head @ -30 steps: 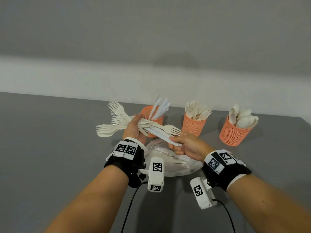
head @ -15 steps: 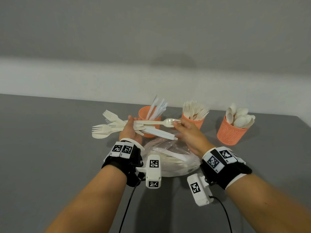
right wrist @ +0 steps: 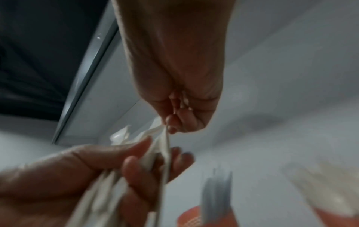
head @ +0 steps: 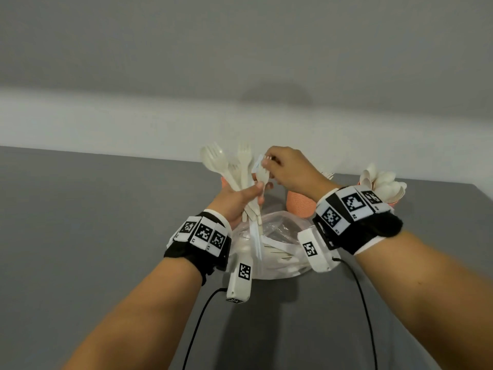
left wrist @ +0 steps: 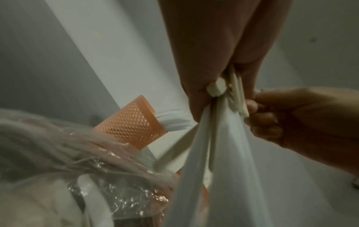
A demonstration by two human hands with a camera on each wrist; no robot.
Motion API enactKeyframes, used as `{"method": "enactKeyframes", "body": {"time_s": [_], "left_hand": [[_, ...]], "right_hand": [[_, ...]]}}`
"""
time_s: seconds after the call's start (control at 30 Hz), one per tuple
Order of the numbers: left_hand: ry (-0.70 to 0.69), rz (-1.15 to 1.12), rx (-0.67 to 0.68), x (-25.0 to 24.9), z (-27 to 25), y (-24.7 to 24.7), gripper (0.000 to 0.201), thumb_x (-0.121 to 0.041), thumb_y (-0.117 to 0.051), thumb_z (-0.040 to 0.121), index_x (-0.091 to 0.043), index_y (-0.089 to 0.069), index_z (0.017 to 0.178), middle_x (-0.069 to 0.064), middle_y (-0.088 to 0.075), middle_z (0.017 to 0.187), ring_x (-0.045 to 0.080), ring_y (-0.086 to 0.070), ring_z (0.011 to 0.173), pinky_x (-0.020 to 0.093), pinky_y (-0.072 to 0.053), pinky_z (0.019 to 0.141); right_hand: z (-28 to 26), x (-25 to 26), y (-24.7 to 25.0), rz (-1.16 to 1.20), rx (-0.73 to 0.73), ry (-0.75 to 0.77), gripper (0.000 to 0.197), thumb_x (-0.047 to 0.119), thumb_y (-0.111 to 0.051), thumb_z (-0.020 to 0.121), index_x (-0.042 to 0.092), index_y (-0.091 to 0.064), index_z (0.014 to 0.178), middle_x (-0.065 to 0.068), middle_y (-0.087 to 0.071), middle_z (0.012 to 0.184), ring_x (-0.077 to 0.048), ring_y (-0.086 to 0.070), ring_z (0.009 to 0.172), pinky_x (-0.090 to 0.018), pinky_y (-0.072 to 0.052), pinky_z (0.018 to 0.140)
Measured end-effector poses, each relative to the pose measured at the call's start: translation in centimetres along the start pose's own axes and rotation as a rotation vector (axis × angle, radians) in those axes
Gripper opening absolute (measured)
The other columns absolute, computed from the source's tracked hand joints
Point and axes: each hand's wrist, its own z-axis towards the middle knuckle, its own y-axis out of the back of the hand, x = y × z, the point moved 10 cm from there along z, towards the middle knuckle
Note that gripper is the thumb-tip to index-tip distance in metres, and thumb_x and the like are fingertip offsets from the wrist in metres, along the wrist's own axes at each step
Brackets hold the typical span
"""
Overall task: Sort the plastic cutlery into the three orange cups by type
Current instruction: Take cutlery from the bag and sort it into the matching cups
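Cream forks (head: 240, 169) now upright in left hand (head: 237, 201), bunched

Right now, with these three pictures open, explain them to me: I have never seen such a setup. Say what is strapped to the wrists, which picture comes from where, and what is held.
No machine here: a person works with bare hands. The black bands with square patterns carry small white cameras. One picture comes from a head camera looking down; the other two look along each hand from its wrist. The left hand grips a bunch of cutlery, mostly forks, heads up. The right hand pinches one piece at the top of that bunch. On the grey table lies a clear plastic bag with more cutlery inside. Behind the hands stand orange cups: the spoon cup shows at the right, and the left wrist view shows the knife cup.
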Motion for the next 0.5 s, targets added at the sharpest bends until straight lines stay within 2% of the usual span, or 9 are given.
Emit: {"method": "enactKeyframes", "body": {"time_s": [0.07,0.1,0.17,0.23,0.3,0.33,0.4,0.43,0.5], "left_hand": [[0.036,0.022,0.025,0.5,-0.1,-0.3,0.083,-0.011,-0.074,0.071,0.005,-0.027,0.137,0.015,-0.066,0.085,0.014,-0.060,0.051,0.027,-0.051,0.051],[0.044,0.015,0.020,0.6,0.1,-0.1,0.079,-0.008,-0.071,0.073,0.004,-0.027,0.137,0.017,-0.064,0.090,0.014,-0.060,0.051,0.027,-0.052,0.051],[0.047,-0.013,0.011,0.2,-0.2,-0.1,0.057,-0.003,-0.064,0.081,0.004,-0.037,0.131,0.014,-0.064,0.083,0.012,-0.059,0.049,0.026,-0.051,0.050],[0.052,-0.053,0.014,-0.3,-0.1,0.0,0.021,-0.003,-0.051,0.091,0.002,-0.053,0.111,0.004,-0.066,0.067,0.010,-0.059,0.050,0.025,-0.053,0.052],[0.082,-0.135,0.009,-0.5,-0.2,0.2,0.019,-0.014,-0.045,0.096,-0.006,-0.063,0.093,0.002,-0.066,0.074,0.012,-0.063,0.066,0.028,-0.055,0.063],[0.085,-0.191,0.005,-0.7,-0.2,0.4,0.020,-0.020,-0.046,0.096,-0.009,-0.062,0.092,0.003,-0.064,0.082,0.014,-0.061,0.076,0.029,-0.056,0.070],[0.042,-0.281,-0.035,-1.4,-0.4,0.9,0.023,-0.023,-0.043,0.097,-0.007,-0.058,0.090,0.004,-0.066,0.083,0.015,-0.063,0.079,0.028,-0.056,0.077],[0.012,-0.304,-0.051,-1.7,-0.4,1.0,0.025,-0.022,-0.040,0.098,-0.007,-0.056,0.086,0.003,-0.069,0.076,0.014,-0.066,0.075,0.027,-0.056,0.076],[-0.036,-0.331,-0.060,-2.2,-0.8,1.0,0.027,-0.021,-0.037,0.099,-0.007,-0.054,0.083,0.002,-0.071,0.068,0.013,-0.070,0.069,0.027,-0.057,0.071]], "right_hand": [[0.2,0.6,-0.2,0.006,-0.013,-0.012,0.024,0.018,-0.050,0.094,-0.004,-0.060,0.093,-0.001,-0.051,0.068,-0.014,-0.046,0.061,-0.019,-0.035,0.054],[0.3,0.7,-0.3,0.027,-0.023,-0.022,0.025,0.018,-0.052,0.094,-0.005,-0.061,0.093,-0.001,-0.052,0.067,-0.012,-0.047,0.058,-0.018,-0.037,0.055],[-0.1,0.9,-0.4,0.143,-0.043,-0.056,0.025,0.022,-0.053,0.093,-0.001,-0.059,0.099,-0.001,-0.055,0.070,-0.011,-0.053,0.060,-0.021,-0.045,0.060],[-1.0,0.7,-1.0,0.250,-0.016,-0.102,0.037,0.032,-0.058,0.089,0.008,-0.051,0.117,-0.001,-0.056,0.090,-0.013,-0.057,0.078,-0.026,-0.048,0.075],[-2.5,0.2,-3.2,0.289,0.152,-0.162,0.068,0.039,-0.067,0.081,0.017,-0.034,0.136,0.003,-0.051,0.112,-0.012,-0.053,0.101,-0.026,-0.043,0.088],[-3.6,0.1,-4.9,0.304,0.274,-0.184,0.078,0.037,-0.070,0.079,0.020,-0.026,0.141,0.007,-0.047,0.118,-0.009,-0.048,0.107,-0.023,-0.040,0.090],[-5.4,-0.3,-8.2,0.391,0.466,-0.222,0.087,0.023,-0.073,0.079,0.022,-0.017,0.145,0.010,-0.042,0.129,-0.008,-0.046,0.109,-0.018,-0.045,0.086],[-5.7,-1.0,-9.5,0.461,0.498,-0.261,0.087,0.016,-0.072,0.080,0.023,-0.016,0.145,0.004,-0.045,0.133,-0.012,-0.054,0.103,-0.018,-0.051,0.079],[-5.7,-2.5,-10.7,0.568,0.476,-0.384,0.079,0.009,-0.067,0.083,0.027,-0.018,0.143,-0.010,-0.055,0.123,-0.017,-0.063,0.074,-0.024,-0.055,0.061]]}}
